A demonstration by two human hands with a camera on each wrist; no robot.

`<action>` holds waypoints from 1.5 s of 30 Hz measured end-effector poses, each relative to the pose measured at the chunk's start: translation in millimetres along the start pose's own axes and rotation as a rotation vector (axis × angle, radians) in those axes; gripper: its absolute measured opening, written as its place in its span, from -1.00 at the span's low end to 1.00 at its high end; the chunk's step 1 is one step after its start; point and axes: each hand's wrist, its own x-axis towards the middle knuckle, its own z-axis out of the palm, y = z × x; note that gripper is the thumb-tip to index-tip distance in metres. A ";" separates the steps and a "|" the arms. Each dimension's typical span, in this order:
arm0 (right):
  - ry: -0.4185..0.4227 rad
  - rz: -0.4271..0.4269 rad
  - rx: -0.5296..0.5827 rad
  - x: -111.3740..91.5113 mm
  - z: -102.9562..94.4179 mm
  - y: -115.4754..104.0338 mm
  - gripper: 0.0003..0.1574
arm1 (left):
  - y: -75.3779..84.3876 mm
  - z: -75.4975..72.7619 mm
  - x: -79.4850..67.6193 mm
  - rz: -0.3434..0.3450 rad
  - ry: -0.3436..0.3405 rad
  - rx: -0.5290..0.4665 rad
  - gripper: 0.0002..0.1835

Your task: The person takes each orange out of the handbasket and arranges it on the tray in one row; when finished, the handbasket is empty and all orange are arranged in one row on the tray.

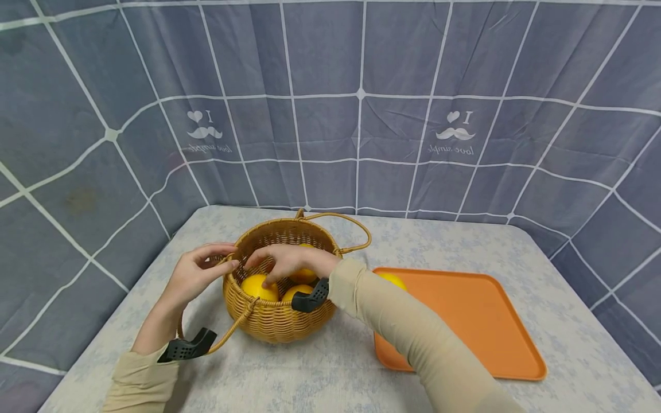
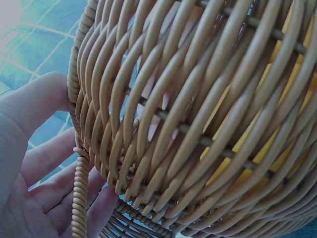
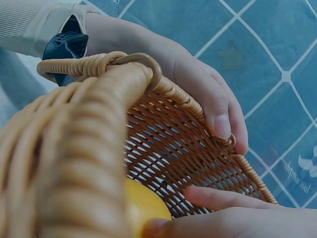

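Observation:
A round wicker basket [image 1: 286, 327] holds several yellow, round fruit-like things, kind not clear, one of them a yellow fruit [image 1: 256, 287] at the front left. My left hand [image 1: 192, 274] grips the basket's left rim, thumb on the rim and the other fingers outside the wall. In the left wrist view, the thumb side of this left hand [image 2: 44, 144] meets the wrapped rim. My right hand [image 1: 291, 261] reaches inside over the rim, fingers spread. In the right wrist view, its thumb touches a yellow fruit [image 3: 143, 208], while the index finger points away from it.
An orange tray [image 1: 465, 315] lies right of the basket, with another yellow fruit [image 1: 393, 280] at its back left corner, partly behind my right sleeve. Loop handles [image 1: 364, 232] stick out from the basket. A grey-blue curtain [image 1: 330, 126] hangs behind the table.

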 end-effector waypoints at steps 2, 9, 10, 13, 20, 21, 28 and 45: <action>-0.012 -0.012 -0.026 0.3 -0.6 -0.1 -0.44 | 0.0 -0.1 0.1 0.002 0.000 0.001 -0.61; -0.028 0.011 -0.049 0.7 -1.3 -0.1 -0.50 | -0.2 -0.4 0.1 0.006 0.003 0.005 -0.63; -0.029 0.020 -0.041 0.7 -1.2 -0.1 -0.48 | -0.2 -0.3 0.1 0.003 0.003 0.004 -0.62; -0.035 0.039 -0.022 0.6 -0.9 -0.5 -0.45 | -0.4 0.0 0.2 -0.003 0.004 0.004 -0.63; -0.072 0.072 0.033 -1.4 -0.2 -0.1 -0.49 | -0.4 -0.1 0.5 0.002 0.006 0.010 -0.63; -0.074 0.078 0.034 -2.2 0.0 -0.2 -0.46 | -0.3 -0.1 0.5 0.003 0.006 0.008 -0.63; -0.106 0.120 0.028 -5.5 1.2 -1.6 -0.20 | -0.6 -0.1 0.2 0.003 0.004 -0.008 -0.63; -0.141 0.081 -0.063 -4.4 -1.1 -3.3 -0.22 | 0.5 -0.7 -0.2 0.006 -0.002 0.005 -0.63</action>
